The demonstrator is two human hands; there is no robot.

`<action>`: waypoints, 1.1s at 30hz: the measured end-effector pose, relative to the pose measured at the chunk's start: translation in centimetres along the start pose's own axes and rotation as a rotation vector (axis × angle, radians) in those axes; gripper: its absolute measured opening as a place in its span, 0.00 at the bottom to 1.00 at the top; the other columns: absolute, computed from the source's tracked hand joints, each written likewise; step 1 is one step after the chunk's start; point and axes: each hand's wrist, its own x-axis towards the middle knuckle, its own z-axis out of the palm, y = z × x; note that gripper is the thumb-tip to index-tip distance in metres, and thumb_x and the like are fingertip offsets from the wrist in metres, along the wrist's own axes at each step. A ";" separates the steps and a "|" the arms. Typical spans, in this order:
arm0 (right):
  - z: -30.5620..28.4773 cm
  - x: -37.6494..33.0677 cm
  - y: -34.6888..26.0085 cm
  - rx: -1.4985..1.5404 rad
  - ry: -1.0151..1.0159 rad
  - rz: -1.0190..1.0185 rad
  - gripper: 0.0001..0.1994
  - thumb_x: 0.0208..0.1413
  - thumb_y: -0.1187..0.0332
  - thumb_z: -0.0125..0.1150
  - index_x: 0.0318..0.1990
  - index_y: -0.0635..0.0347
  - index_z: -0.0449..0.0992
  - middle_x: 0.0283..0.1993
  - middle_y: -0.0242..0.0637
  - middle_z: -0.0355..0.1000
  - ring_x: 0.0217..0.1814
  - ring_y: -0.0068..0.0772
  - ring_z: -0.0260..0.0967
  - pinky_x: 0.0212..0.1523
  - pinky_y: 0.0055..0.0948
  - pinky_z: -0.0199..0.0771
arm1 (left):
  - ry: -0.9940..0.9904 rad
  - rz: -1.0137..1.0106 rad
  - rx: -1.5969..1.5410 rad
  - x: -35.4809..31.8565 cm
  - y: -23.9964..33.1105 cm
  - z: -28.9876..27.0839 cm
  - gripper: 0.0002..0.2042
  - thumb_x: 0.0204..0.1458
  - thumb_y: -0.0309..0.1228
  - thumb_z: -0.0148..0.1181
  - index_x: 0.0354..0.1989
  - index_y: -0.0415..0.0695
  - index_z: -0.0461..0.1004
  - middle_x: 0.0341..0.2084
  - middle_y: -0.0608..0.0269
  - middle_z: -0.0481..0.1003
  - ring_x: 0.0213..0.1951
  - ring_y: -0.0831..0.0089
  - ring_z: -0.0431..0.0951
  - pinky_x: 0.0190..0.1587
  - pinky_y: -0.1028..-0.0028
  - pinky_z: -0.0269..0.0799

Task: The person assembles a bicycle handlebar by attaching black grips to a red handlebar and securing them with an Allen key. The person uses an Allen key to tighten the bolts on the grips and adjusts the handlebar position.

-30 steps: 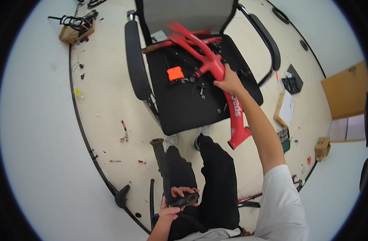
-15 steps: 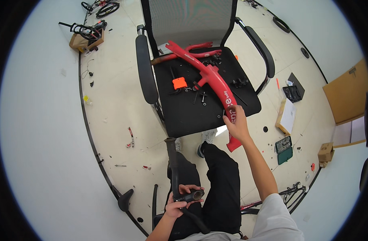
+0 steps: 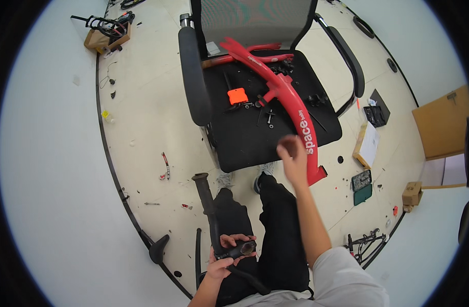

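Observation:
My left hand [image 3: 220, 266] grips a black bicycle handlebar at its stem [image 3: 238, 250], low over my lap. One bar end with a black grip [image 3: 205, 192] points up and away, the other lies across my thigh. A red bicycle frame [image 3: 296, 110] rests on the chair seat [image 3: 244, 148], its near end jutting past the front edge. My right hand [image 3: 295, 163] is just left of the frame's lower tube, its fingers smeared by motion; I cannot tell whether they touch it. Beside the frame lie an orange-and-black part [image 3: 238, 96] and several small bolts.
The black office chair has two armrests [image 3: 193, 77] and a mesh back [image 3: 255, 20]. Around it on the floor are a black saddle [image 3: 159, 249], a box of bike parts [image 3: 97, 41], a green case [image 3: 362, 188], a flat white-topped box [image 3: 367, 144] and a brown carton [image 3: 412, 193].
My right hand has come off the red frame and moved left. The frame's near end has swung to the right. My left hand keeps hold of the handlebar; the view has shifted slightly.

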 end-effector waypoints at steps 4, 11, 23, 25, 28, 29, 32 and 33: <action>-1.5 -6.6 0.4 0.083 -0.056 0.119 0.09 0.57 0.72 0.62 0.44 0.64 0.76 0.39 0.36 0.77 0.44 0.27 0.75 0.42 0.28 0.75 | 0.046 -0.013 0.086 -0.1 -0.2 0.5 0.16 0.48 0.21 0.59 0.45 0.40 0.65 0.54 0.40 0.67 0.66 0.36 0.61 0.60 0.40 0.71; -5.3 -8.8 -0.9 -0.191 0.033 0.144 0.09 0.55 0.72 0.62 0.42 0.67 0.75 0.37 0.40 0.78 0.38 0.30 0.77 0.40 0.29 0.76 | 0.042 -0.039 0.222 -0.1 -1.4 0.9 0.15 0.49 0.23 0.61 0.44 0.43 0.65 0.55 0.46 0.67 0.65 0.38 0.63 0.59 0.43 0.73; -7.3 -8.6 -0.3 -0.347 -0.057 0.067 0.12 0.53 0.70 0.61 0.42 0.69 0.74 0.38 0.51 0.77 0.42 0.49 0.78 0.44 0.39 0.77 | 0.074 -0.048 0.226 1.0 -2.0 1.8 0.14 0.48 0.20 0.60 0.43 0.41 0.65 0.54 0.42 0.68 0.64 0.39 0.65 0.60 0.38 0.69; -7.1 -8.4 -0.3 -0.359 -0.081 0.060 0.12 0.53 0.70 0.61 0.42 0.69 0.74 0.39 0.52 0.76 0.43 0.50 0.77 0.45 0.40 0.77 | 0.075 -0.056 0.280 1.0 -2.2 1.9 0.15 0.48 0.23 0.60 0.44 0.42 0.66 0.54 0.44 0.69 0.64 0.37 0.64 0.60 0.40 0.71; -6.6 -8.4 -0.2 -0.363 -0.105 0.044 0.13 0.53 0.70 0.61 0.42 0.69 0.74 0.38 0.52 0.76 0.42 0.50 0.77 0.46 0.39 0.77 | 0.076 -0.066 0.315 1.1 -2.6 2.0 0.15 0.48 0.24 0.61 0.44 0.42 0.65 0.54 0.44 0.69 0.65 0.37 0.64 0.60 0.41 0.71; -6.9 -8.6 0.0 -0.355 -0.105 0.049 0.13 0.53 0.70 0.61 0.42 0.69 0.74 0.38 0.52 0.76 0.42 0.50 0.77 0.46 0.39 0.77 | 0.077 -0.069 0.318 1.1 -2.8 2.0 0.15 0.48 0.24 0.61 0.44 0.42 0.65 0.54 0.44 0.69 0.65 0.37 0.64 0.60 0.41 0.70; -6.8 -8.5 0.0 -0.341 -0.098 0.050 0.12 0.53 0.70 0.62 0.41 0.69 0.75 0.38 0.51 0.76 0.41 0.48 0.77 0.45 0.38 0.77 | 0.065 -0.074 0.315 1.0 -2.9 1.9 0.16 0.48 0.25 0.62 0.44 0.42 0.65 0.55 0.43 0.68 0.65 0.38 0.64 0.61 0.41 0.69; -7.0 -8.5 0.1 -0.340 -0.108 0.049 0.12 0.53 0.70 0.62 0.41 0.69 0.75 0.38 0.51 0.76 0.41 0.48 0.77 0.45 0.38 0.77 | 0.062 -0.078 0.304 1.1 -2.9 2.2 0.16 0.48 0.25 0.62 0.44 0.42 0.65 0.55 0.43 0.68 0.65 0.39 0.64 0.62 0.41 0.68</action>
